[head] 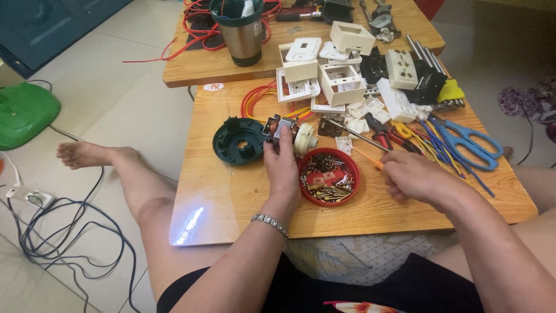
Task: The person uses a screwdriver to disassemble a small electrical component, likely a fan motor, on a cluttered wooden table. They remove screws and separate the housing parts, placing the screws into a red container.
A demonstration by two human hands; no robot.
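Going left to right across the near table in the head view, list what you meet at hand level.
Dark green round housing → left hand gripping a small motor → red dish of screws → right hand holding an orange-handled screwdriver → blue scissors.

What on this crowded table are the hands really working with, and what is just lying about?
In use: left hand holding small electric motor; right hand holding orange-handled screwdriver; red round dish of screws.

Lying about: dark green round plastic housing; blue-handled scissors; white plastic switch boxes; steel tumbler.

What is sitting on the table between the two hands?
In the head view, a round red lid full of brass screws and small metal parts lies between the left hand, which holds a small motor, and the right hand.
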